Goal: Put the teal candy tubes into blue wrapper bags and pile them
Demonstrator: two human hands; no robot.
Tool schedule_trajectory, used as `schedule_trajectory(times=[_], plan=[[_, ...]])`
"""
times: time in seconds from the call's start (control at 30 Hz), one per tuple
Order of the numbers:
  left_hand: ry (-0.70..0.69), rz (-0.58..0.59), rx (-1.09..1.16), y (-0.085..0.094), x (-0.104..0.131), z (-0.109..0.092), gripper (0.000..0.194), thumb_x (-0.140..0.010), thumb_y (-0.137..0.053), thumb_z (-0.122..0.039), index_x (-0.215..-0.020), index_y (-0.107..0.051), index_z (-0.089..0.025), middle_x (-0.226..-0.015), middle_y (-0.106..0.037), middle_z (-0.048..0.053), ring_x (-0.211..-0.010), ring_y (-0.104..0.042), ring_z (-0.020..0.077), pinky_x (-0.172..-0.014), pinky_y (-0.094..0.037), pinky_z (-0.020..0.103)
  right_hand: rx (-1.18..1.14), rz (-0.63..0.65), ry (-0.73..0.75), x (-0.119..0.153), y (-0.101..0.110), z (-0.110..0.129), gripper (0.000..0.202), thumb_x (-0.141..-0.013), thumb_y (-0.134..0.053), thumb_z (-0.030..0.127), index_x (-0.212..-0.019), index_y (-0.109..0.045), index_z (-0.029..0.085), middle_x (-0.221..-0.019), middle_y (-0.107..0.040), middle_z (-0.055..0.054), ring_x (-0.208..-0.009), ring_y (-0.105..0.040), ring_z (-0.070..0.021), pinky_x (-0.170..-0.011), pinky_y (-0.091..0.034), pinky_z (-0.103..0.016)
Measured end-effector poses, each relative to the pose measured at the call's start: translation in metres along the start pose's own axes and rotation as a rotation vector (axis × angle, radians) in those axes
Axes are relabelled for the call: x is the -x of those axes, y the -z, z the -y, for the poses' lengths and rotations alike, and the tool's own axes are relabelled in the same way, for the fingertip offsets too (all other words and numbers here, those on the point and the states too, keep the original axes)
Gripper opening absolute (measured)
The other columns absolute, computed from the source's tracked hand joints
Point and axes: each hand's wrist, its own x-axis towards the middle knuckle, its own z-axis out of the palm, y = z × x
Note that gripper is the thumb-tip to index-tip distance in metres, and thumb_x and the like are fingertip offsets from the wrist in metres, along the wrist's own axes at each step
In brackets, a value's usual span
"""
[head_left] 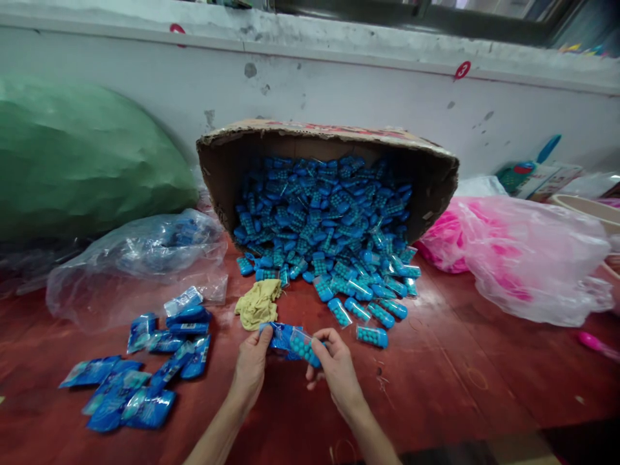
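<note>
My left hand (252, 361) pinches the left end of a shiny blue packet (282, 337) above the red table. Between thumb and fingers, my right hand (334, 365) holds a clear tube of teal beads (303, 347), which overlaps the packet's right end. Just behind my left hand lies a crumpled yellow cloth (258, 303). Many similar blue-capped tubes (334, 213) spill from a cardboard box (448, 168) lying on its side. One loose tube (372, 336) rests to the right of my right hand. Several blue packets (150, 408) are piled at the left.
A big green sack (87, 155) and a clear plastic bag (135, 258) with blue items stand at the left. At the right lies a translucent bag with pink contents (523, 252), beside a beige tub (591, 210). Behind the red table (460, 394) is a white wall (339, 90).
</note>
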Motion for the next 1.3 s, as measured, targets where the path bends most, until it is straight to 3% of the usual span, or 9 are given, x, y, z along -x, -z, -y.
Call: schedule_trajectory(times=[0.53, 0.73, 0.83, 1.0, 1.13, 1.3], plan=[[0.017, 0.005, -0.022, -0.004, -0.001, -0.006, 0.036, -0.054, -0.068, -0.047, -0.064, -0.061, -0.013, -0.050, -0.061, 0.000, -0.045, -0.055, 0.0142, -0.045, -0.047, 0.027, 0.044, 0.077, -0.014, -0.006, 0.009, 0.003, 0.026, -0.074, -0.054, 0.043, -0.076, -0.046, 0.018, -0.039, -0.043, 0.011, -0.026, -0.038, -0.0053, -0.022, -0.033, -0.013], [0.014, -0.008, -0.032, -0.002, -0.003, -0.002, 0.033, -0.054, -0.069, -0.045, -0.056, -0.060, -0.013, -0.047, -0.059, -0.001, -0.043, -0.052, 0.0127, -0.045, -0.046, 0.025, 0.170, 0.038, 0.069, -0.007, 0.010, -0.002, 0.024, -0.074, -0.056, 0.039, -0.084, -0.049, 0.019, -0.044, -0.045, 0.010, -0.030, -0.040, -0.0055, -0.026, -0.033, -0.012], [0.026, -0.010, -0.084, -0.001, -0.004, 0.002, 0.034, -0.055, -0.068, -0.046, -0.060, -0.061, -0.013, -0.049, -0.061, 0.000, -0.044, -0.054, 0.0144, -0.045, -0.046, 0.026, 0.192, 0.019, 0.101, -0.006, 0.010, -0.004, 0.022, -0.076, -0.054, 0.039, -0.084, -0.051, 0.018, -0.039, -0.040, 0.011, -0.030, -0.036, -0.0055, -0.027, -0.030, -0.012], [0.001, 0.006, -0.091, -0.002, -0.001, 0.002, 0.034, -0.060, -0.065, -0.045, -0.067, -0.063, -0.013, -0.054, -0.062, 0.000, -0.050, -0.056, 0.0143, -0.051, -0.047, 0.026, 0.283, -0.043, 0.220, -0.002, 0.010, -0.002, 0.020, -0.074, -0.058, 0.036, -0.085, -0.058, 0.019, -0.048, -0.044, 0.007, -0.040, -0.041, -0.0076, -0.034, -0.032, -0.015], [-0.001, 0.025, -0.056, -0.003, 0.001, 0.001, 0.030, -0.061, -0.065, -0.042, -0.070, -0.062, -0.014, -0.055, -0.061, -0.002, -0.051, -0.055, 0.0132, -0.052, -0.046, 0.025, 0.284, -0.037, 0.174, -0.002, 0.011, 0.000, 0.023, -0.075, -0.054, 0.038, -0.086, -0.057, 0.018, -0.044, -0.041, 0.008, -0.036, -0.038, -0.0071, -0.032, -0.030, -0.016], [-0.040, -0.002, -0.001, -0.006, 0.003, -0.004, 0.026, -0.060, -0.068, -0.037, -0.071, -0.062, -0.014, -0.059, -0.062, -0.002, -0.054, -0.054, 0.0102, -0.054, -0.045, 0.021, 0.303, -0.009, 0.249, -0.002, 0.013, 0.005, 0.018, -0.072, -0.058, 0.034, -0.082, -0.061, 0.020, -0.053, -0.049, 0.005, -0.041, -0.043, -0.0076, -0.038, -0.034, -0.017]])
